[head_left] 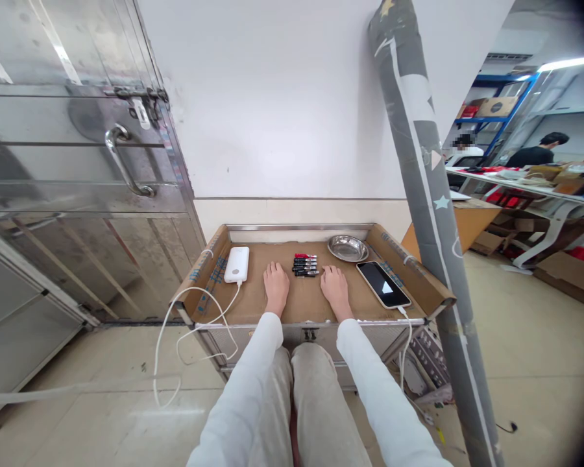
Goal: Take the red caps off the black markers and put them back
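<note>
My left hand (276, 285) lies palm down on the cardboard-covered tabletop (302, 302), fingers stretched forward and nothing held. My right hand (335, 288) rests flat in the same way, also without anything in it. Between the two hands is a neat row of marker pens (305, 265), several black and a red one at the far end, lying sideways. A white power bank (237, 264) with a cable is left of my left hand. Beyond my right hand sits a round metal dish (348, 248), and a phone (383, 285) with a cable plugged in lies to the right.
Raised cardboard sides (401, 266) border the table. A white cable (161, 344) loops off its left edge. A long grey wrapped roll (433, 194) leans on the wall at right. A metal door (78, 149) stands left. Two people sit at the far right near a cluttered workbench (540, 185).
</note>
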Available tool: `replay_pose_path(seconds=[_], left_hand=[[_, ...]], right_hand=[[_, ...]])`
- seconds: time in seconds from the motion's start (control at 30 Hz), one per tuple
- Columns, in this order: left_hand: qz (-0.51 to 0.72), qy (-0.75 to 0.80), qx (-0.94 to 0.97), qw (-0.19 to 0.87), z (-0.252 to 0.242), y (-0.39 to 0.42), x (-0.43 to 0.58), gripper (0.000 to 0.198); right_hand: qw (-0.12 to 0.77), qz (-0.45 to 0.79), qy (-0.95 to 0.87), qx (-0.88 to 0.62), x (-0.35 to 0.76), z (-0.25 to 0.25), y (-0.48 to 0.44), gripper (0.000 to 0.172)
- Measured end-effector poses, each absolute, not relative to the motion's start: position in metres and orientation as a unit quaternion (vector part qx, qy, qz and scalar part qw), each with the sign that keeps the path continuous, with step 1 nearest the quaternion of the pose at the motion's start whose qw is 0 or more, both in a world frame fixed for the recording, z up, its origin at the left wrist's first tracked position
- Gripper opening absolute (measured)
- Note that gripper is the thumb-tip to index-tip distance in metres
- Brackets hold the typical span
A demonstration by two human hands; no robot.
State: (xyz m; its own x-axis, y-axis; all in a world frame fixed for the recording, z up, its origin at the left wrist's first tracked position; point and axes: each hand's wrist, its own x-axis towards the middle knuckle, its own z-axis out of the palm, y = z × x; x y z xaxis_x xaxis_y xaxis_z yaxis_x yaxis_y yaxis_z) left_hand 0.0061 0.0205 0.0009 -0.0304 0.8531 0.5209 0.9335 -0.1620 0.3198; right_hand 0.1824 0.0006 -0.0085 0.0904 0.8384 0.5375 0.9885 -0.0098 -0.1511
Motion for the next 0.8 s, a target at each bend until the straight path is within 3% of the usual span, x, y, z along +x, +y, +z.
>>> replay_pose_path(seconds=[0.37,0.53,0.8], left_hand=[[-0.285,-0.605,-0.74,0.066,0.005,0.012,0.013,0.022],[-0.309,-0.475,-0.824,0.002,0.008,0.014,0.015,0.011],[-0.329,-0.446,-0.831,-0.054,0.002,0.022,0.013,0.006]], right_hand=[[0.258,-0.141,-0.66,-0.691,0.177,0.002,-0.004,0.025],[0.27,-0.117,-0.743,-0.601,0.175,0.008,-0.005,0.016],[0.274,-0.083,-0.753,-0.592,0.177,0.003,-0.002,0.013]])
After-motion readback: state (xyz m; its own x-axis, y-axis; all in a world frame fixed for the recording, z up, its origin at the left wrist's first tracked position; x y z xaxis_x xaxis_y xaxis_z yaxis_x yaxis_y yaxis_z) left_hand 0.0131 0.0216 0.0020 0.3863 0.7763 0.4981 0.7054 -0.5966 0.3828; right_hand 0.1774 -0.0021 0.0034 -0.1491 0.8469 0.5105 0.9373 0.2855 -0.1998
